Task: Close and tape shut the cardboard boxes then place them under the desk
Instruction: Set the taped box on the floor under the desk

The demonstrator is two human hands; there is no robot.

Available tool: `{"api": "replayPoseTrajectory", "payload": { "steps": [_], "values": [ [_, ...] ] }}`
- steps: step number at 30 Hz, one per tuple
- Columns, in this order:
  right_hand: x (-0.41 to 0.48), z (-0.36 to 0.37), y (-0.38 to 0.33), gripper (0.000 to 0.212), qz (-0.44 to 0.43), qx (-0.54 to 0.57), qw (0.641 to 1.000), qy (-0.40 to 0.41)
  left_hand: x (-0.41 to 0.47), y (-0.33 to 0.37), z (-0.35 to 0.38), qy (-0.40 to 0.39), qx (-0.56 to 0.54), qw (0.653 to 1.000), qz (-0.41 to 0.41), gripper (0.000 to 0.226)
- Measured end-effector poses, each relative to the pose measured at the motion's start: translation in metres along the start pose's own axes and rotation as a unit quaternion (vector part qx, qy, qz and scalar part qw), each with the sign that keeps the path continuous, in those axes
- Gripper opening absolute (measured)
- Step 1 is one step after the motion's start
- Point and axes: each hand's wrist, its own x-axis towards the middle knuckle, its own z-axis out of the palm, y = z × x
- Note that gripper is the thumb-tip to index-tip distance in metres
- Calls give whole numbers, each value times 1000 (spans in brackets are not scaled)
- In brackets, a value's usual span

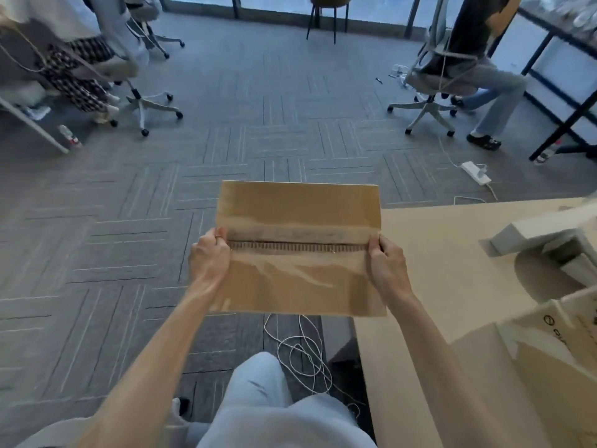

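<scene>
Fingers of the left hand (209, 257) and right hand (387, 266) pinch opposite ends of a cardboard box (298, 218), held between them above the carpet (97, 221); its printing is unreadable.

Brown cardboard box (298, 253), grey carpet (129, 221) with pale stripes, tan desk (452, 270), white cable (303, 354).

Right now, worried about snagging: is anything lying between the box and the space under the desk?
Yes: a loose white cord lies coiled on the carpet beside the desk, below the held cardboard box. The space under the desk is mostly hidden.
</scene>
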Motion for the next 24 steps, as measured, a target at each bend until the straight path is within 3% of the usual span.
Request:
{"api": "replayPoseTrajectory", "payload": {
  "steps": [7,15,24],
  "values": [
    [116,80,-61,40,-16,-22,998,-50,133,-17,6,40,-6,998,-50,38],
    [248,194,-136,36,-17,-32,998,-46,325,-23,4,5,6,998,-62,39],
    [402,217,-159,45,61,13,997,38,498,56,64,-78,33,996,4,39]
  ]
}}
